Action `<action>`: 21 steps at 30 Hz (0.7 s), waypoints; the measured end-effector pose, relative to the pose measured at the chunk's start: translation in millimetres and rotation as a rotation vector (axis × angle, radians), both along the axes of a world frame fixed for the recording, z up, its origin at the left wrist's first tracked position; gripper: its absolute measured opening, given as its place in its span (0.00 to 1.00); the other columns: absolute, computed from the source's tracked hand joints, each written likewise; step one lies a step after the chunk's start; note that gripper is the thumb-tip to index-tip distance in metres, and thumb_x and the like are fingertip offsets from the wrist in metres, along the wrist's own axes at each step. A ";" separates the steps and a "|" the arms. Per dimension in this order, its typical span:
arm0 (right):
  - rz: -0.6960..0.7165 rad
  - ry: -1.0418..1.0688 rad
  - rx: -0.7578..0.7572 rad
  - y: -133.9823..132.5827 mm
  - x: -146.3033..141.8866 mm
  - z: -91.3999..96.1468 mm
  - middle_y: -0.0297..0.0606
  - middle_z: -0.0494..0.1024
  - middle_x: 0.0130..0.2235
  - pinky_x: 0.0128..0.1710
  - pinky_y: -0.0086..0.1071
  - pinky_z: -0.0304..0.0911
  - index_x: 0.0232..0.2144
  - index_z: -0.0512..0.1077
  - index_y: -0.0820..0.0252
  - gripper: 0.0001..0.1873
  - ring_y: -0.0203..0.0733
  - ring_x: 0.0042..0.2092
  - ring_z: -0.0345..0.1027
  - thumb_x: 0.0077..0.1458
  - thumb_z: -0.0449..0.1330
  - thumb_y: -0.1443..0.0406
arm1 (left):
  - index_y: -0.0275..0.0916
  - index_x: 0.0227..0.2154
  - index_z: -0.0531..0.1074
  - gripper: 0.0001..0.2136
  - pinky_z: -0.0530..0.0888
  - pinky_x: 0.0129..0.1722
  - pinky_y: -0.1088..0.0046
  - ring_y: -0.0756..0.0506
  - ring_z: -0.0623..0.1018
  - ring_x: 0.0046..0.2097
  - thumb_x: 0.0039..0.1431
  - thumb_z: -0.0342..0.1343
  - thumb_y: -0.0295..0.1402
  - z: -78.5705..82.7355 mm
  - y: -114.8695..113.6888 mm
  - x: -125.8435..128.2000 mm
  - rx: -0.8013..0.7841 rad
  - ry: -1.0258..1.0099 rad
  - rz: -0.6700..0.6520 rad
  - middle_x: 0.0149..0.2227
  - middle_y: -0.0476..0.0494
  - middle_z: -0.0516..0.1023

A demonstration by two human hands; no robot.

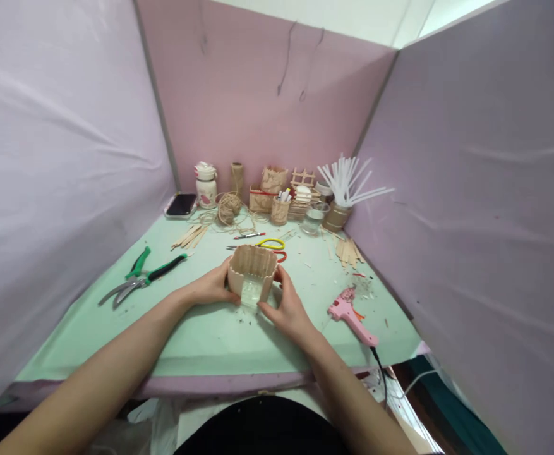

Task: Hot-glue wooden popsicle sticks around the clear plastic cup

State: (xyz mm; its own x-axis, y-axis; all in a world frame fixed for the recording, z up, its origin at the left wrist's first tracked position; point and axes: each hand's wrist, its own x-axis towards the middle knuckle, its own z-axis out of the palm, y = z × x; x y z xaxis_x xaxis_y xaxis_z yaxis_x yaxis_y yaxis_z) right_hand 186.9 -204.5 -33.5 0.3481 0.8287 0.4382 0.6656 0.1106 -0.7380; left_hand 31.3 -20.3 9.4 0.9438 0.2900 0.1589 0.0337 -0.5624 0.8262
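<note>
Between my two hands is a small container walled with wooden craft sticks [256,260], with a gap in its near side where a clear surface shows. My left hand [215,285] is wrapped against its left wall. On the other side, my right hand [286,304] grips the right wall, thumb near the front lower edge. Just behind the container lie yellow-handled scissors [271,244] and a red-handled pair [281,256], partly hidden by it. A pink glue gun [352,315] rests to the right of my right hand.
Green-handled pruning shears [139,275] lie at left. Loose craft sticks [350,251] sit at right, others [190,236] at left. Along the back stand a bottle [206,186], a twine ball [229,207], a phone [180,205], a glass bowl [314,218] and white glue sticks [345,183].
</note>
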 end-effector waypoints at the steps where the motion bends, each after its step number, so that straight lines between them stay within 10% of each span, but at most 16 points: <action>1: -0.009 -0.037 -0.016 -3.0 0.8 2.9 0.52 0.62 0.65 0.61 0.52 0.61 0.69 0.45 0.56 0.50 0.55 0.64 0.60 0.50 0.65 0.64 | 0.39 0.66 0.54 0.49 0.57 0.66 0.52 0.30 0.62 0.65 0.40 0.71 0.36 0.2 1.9 0.0 0.004 0.021 0.001 0.65 0.34 0.63; 6: -0.080 -0.258 -0.051 -27.7 38.4 38.9 0.48 0.66 0.63 0.63 0.54 0.59 0.65 0.58 0.53 0.37 0.54 0.65 0.60 0.55 0.64 0.59 | 0.39 0.63 0.60 0.44 0.63 0.63 0.55 0.31 0.66 0.63 0.42 0.71 0.39 3.7 12.4 0.2 -0.048 0.062 -0.109 0.63 0.37 0.68; 12: -0.449 -0.271 -0.450 -41.2 161.1 91.7 0.47 0.79 0.50 0.51 0.43 0.68 0.56 0.70 0.60 0.21 0.47 0.50 0.75 0.62 0.59 0.63 | 0.39 0.63 0.61 0.43 0.68 0.59 0.59 0.31 0.71 0.59 0.41 0.70 0.36 1.3 25.2 -2.3 -0.010 0.160 -0.045 0.59 0.38 0.72; 21: -0.565 -0.240 -0.834 -37.2 256.0 70.8 0.42 0.73 0.53 0.48 0.44 0.71 0.53 0.70 0.61 0.19 0.44 0.49 0.72 0.63 0.59 0.58 | 0.42 0.66 0.55 0.46 0.64 0.63 0.56 0.31 0.66 0.64 0.42 0.69 0.33 4.9 27.6 -9.3 0.014 0.145 -0.007 0.64 0.38 0.67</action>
State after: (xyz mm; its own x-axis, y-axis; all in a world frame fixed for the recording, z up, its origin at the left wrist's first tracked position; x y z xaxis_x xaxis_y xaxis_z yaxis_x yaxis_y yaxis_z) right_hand 442.9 -241.7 37.3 0.7597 0.6438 -0.0914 0.6014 -0.7491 -0.2777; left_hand 22.0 7.3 14.3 0.9592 0.2817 0.0248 0.1478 -0.5744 0.8051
